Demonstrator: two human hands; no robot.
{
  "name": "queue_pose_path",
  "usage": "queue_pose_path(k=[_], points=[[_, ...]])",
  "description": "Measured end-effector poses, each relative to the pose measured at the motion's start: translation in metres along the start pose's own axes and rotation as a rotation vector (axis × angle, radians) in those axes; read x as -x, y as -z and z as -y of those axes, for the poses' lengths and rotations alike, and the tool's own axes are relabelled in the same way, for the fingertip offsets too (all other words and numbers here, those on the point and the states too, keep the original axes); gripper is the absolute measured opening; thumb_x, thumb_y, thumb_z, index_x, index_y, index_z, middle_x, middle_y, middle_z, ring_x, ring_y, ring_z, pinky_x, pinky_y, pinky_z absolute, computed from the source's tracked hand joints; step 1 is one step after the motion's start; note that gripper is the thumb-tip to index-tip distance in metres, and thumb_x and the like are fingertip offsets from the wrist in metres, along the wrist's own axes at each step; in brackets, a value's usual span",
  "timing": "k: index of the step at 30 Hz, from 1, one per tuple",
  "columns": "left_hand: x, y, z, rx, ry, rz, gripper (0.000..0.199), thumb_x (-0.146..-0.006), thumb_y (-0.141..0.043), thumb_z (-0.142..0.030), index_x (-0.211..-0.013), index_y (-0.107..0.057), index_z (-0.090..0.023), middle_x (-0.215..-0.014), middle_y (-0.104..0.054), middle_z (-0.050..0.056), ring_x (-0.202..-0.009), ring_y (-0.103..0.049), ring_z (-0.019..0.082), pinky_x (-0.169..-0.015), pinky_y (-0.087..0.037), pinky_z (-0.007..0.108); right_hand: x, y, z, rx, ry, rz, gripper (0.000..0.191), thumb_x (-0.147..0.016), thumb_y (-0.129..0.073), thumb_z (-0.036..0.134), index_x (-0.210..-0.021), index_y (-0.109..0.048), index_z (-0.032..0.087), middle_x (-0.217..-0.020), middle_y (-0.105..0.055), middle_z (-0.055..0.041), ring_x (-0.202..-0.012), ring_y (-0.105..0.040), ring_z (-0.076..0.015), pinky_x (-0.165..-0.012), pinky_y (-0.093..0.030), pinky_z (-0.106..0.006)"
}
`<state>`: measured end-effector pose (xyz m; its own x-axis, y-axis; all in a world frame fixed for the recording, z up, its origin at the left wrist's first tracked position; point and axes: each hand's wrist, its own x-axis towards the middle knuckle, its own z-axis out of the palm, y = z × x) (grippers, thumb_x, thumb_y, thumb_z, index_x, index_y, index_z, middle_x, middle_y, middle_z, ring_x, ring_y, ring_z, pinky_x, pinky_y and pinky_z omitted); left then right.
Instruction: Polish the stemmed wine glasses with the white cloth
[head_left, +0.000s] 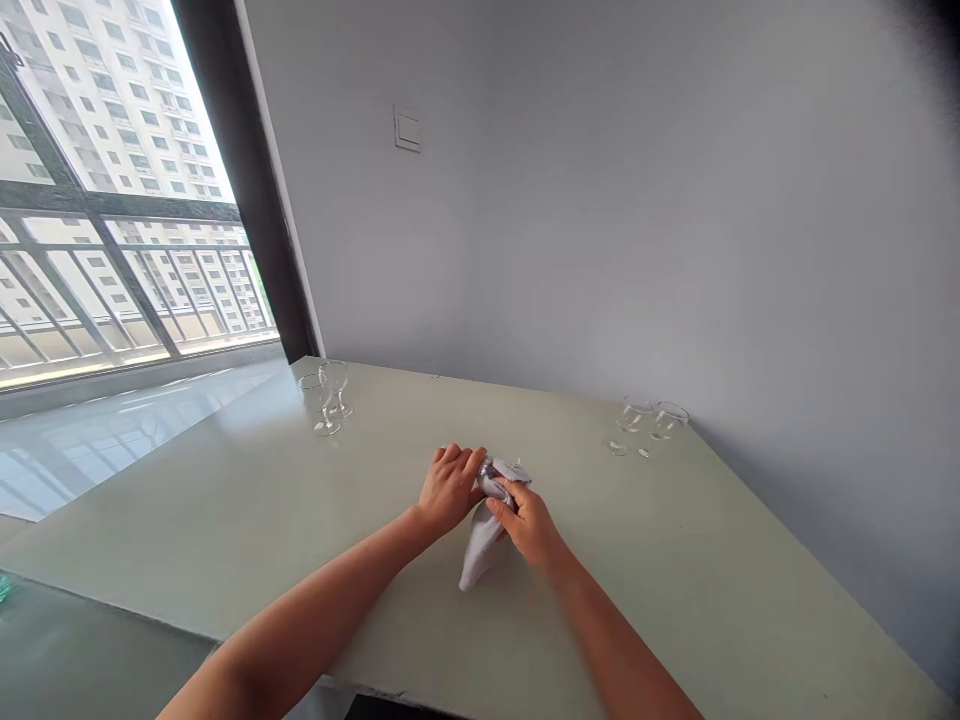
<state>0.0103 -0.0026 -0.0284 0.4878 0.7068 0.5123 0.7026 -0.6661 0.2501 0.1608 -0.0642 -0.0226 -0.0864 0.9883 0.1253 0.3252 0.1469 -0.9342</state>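
Observation:
Near the middle of the pale table (390, 470), both hands are together around a clear glass (486, 468) and a light grey cloth (481, 545). My left hand (450, 487) is closed around the left part of the glass, most of which its fingers hide. My right hand (527, 518) pinches the cloth against the glass from the right. One end of the cloth hangs down toward the table's front, and another fold sticks out above the right fingers.
Two stemmed glasses stand at the back left, one in front (326, 410) and one behind (339, 385). Two more glasses (634, 415) (667, 420) are at the back right, close to the grey wall (675, 200). A window (127, 230) is at the left.

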Motion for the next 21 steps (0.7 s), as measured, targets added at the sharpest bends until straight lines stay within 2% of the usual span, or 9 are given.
queue_pose_path(k=[1, 3, 6, 7, 9, 12, 15, 18, 21], points=[[0.000, 0.000, 0.001, 0.005, -0.001, 0.002, 0.041, -0.074, -0.056, -0.030, -0.113, -0.048, -0.023, -0.088, -0.060, 0.009, -0.090, -0.047, 0.025, -0.084, -0.032, 0.039, 0.001, 0.000, 0.001, -0.063, -0.004, 0.043, 0.046, -0.074, -0.053, 0.037, -0.117, -0.051, 0.023, -0.082, -0.062, -0.0040, -0.067, -0.057, -0.0171, -0.056, -0.049, -0.030], [-0.001, 0.002, 0.003, 0.011, -0.020, 0.014, 0.043, -0.073, -0.056, -0.026, -0.115, -0.047, -0.023, -0.090, -0.061, 0.009, -0.095, -0.046, 0.026, -0.091, -0.028, 0.041, 0.001, -0.001, 0.001, -0.094, 0.039, 0.077, 0.055, -0.070, -0.058, 0.032, -0.123, -0.046, 0.025, -0.099, -0.061, -0.0047, -0.083, -0.058, -0.0191, -0.071, -0.049, -0.034], [-0.001, 0.003, 0.005, 0.043, -0.069, 0.023, 0.047, -0.072, -0.056, -0.023, -0.118, -0.046, -0.023, -0.092, -0.062, 0.009, -0.099, -0.046, 0.026, -0.098, -0.020, 0.045, -0.001, -0.004, -0.001, -0.048, 0.088, -0.032, 0.049, -0.067, -0.061, 0.030, -0.115, -0.053, 0.023, -0.111, -0.059, -0.0060, -0.101, -0.053, -0.0222, -0.089, -0.040, -0.039], [-0.001, 0.004, 0.005, 0.063, -0.078, 0.019, 0.048, -0.072, -0.056, -0.023, -0.119, -0.045, -0.023, -0.091, -0.062, 0.009, -0.100, -0.047, 0.026, -0.099, -0.019, 0.046, -0.002, -0.004, -0.003, -0.060, 0.070, -0.068, 0.044, -0.068, -0.061, 0.032, -0.110, -0.056, 0.023, -0.107, -0.060, -0.0061, -0.099, -0.054, -0.0226, -0.088, -0.040, -0.039], [-0.001, 0.006, 0.003, 0.102, -0.083, 0.017, 0.049, -0.073, -0.056, -0.024, -0.120, -0.045, -0.023, -0.091, -0.062, 0.009, -0.102, -0.047, 0.026, -0.101, -0.017, 0.047, -0.004, -0.004, -0.005, -0.170, -0.012, -0.093, 0.037, -0.069, -0.060, 0.036, -0.103, -0.060, 0.021, -0.094, -0.064, -0.0057, -0.087, -0.057, -0.0222, -0.078, -0.045, -0.037], [-0.003, 0.011, -0.001, 0.143, -0.075, 0.031, 0.041, -0.076, -0.054, -0.026, -0.117, -0.049, -0.027, -0.098, -0.061, 0.008, -0.109, -0.045, 0.025, -0.104, -0.012, 0.046, -0.006, 0.000, -0.008, -0.509, -0.154, -0.045, 0.039, -0.071, -0.059, 0.042, -0.102, -0.059, 0.019, -0.082, -0.063, -0.0040, -0.069, -0.058, -0.0180, -0.061, -0.047, -0.030], [-0.006, 0.018, -0.001, 0.177, -0.048, 0.040, 0.032, -0.078, -0.052, -0.032, -0.110, -0.054, -0.029, -0.100, -0.061, 0.006, -0.104, -0.050, 0.022, -0.105, -0.012, 0.044, -0.006, 0.005, -0.006, -0.686, -0.184, -0.021, 0.041, -0.072, -0.058, 0.043, -0.105, -0.057, 0.020, -0.079, -0.061, -0.0026, -0.065, -0.055, -0.0149, -0.057, -0.045, -0.027], [-0.008, 0.021, 0.005, 0.215, -0.012, 0.026, 0.037, -0.072, -0.058, -0.044, -0.106, -0.057, -0.030, -0.086, -0.063, 0.004, -0.086, -0.058, 0.018, -0.104, -0.018, 0.041, -0.004, 0.011, 0.000, -0.502, -0.090, 0.027, 0.040, -0.069, -0.062, 0.040, -0.103, -0.059, 0.020, -0.076, -0.061, -0.0012, -0.066, -0.054, -0.0146, -0.059, -0.043, -0.026], [-0.009, 0.022, 0.013, 0.281, -0.046, 0.031, 0.044, -0.065, -0.063, -0.051, -0.103, -0.060, -0.030, -0.063, -0.060, 0.000, -0.065, -0.059, 0.016, -0.093, -0.034, 0.035, -0.001, 0.020, 0.008, -0.242, -0.001, 0.117, 0.033, -0.069, -0.062, 0.036, -0.098, -0.063, 0.021, -0.077, -0.061, -0.0002, -0.069, -0.053, -0.0143, -0.063, -0.042, -0.026]])
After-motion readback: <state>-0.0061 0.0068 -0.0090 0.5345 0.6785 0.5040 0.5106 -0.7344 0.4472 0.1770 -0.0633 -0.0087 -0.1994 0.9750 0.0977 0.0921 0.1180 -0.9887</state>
